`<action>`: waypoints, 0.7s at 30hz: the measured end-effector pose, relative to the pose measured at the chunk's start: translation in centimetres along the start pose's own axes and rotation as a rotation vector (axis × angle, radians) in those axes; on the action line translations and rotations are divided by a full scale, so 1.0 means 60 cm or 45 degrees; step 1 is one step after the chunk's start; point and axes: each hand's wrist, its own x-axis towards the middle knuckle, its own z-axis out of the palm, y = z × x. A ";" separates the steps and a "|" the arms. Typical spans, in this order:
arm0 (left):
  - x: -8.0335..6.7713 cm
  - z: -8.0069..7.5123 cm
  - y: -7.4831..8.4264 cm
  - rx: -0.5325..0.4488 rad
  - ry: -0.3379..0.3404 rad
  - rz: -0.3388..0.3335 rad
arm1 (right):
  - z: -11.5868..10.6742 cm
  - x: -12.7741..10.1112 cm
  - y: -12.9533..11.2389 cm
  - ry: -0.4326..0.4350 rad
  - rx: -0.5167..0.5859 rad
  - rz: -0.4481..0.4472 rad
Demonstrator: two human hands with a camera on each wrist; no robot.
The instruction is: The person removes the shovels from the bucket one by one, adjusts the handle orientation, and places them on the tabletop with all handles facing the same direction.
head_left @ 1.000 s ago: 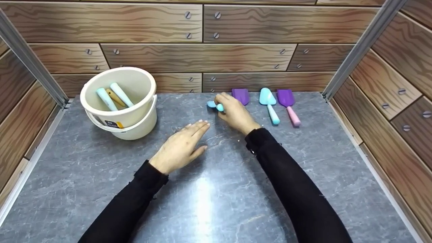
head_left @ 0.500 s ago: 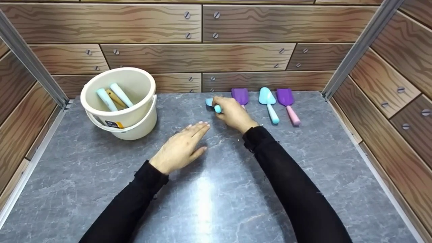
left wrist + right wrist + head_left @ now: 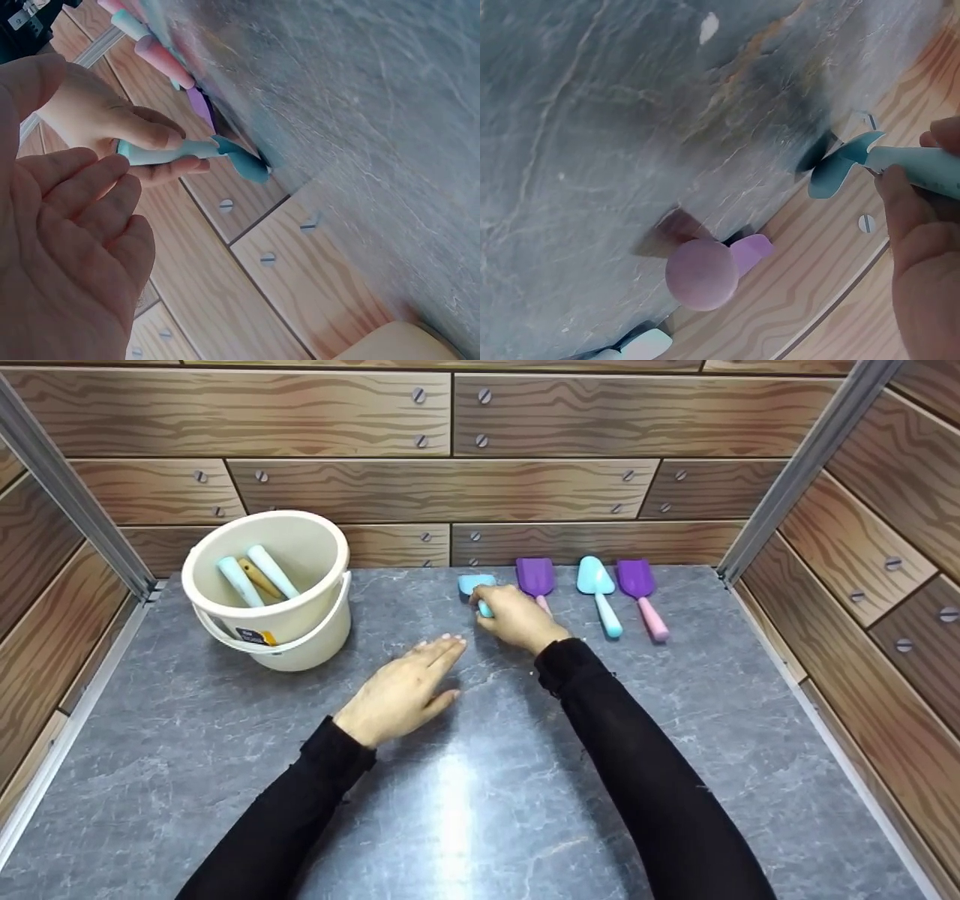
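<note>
My right hand (image 3: 517, 619) grips the pale-blue handle of a small blue shovel (image 3: 475, 583) near the back of the table. Its curved blade points toward the back wall, and the fingers cover part of the handle. In the right wrist view, the shovel blade (image 3: 840, 169) is tilted close to the table; whether it touches cannot be told. My left hand (image 3: 401, 690) has straight fingers, holds nothing and lies palm down in the head view. Right of the held shovel is a purple shovel (image 3: 535, 576) with a pink handle, partly hidden by my right hand.
A cream bucket (image 3: 304, 652) with a white handle stands at the back left, holding two pale-blue handles (image 3: 271, 570) and a tan handle (image 3: 259, 577). Farther right lie a turquoise shovel (image 3: 595, 577) and another purple shovel (image 3: 636, 577). Wood-patterned walls surround the grey table (image 3: 225, 780).
My right hand has come slightly nearer with the shovel, and more of its blade and of the purple shovel behind shows. The left hand has stayed in place.
</note>
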 end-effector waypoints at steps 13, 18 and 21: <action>-0.001 -0.001 -0.001 -0.019 -0.070 -0.022 | 0.085 0.061 0.096 -0.087 0.020 -0.118; -0.002 -0.001 -0.002 -0.025 -0.073 -0.023 | 0.097 0.069 0.102 -0.125 0.046 -0.043; -0.002 -0.001 -0.003 -0.029 -0.074 -0.024 | 0.088 0.062 0.085 -0.147 0.042 -0.009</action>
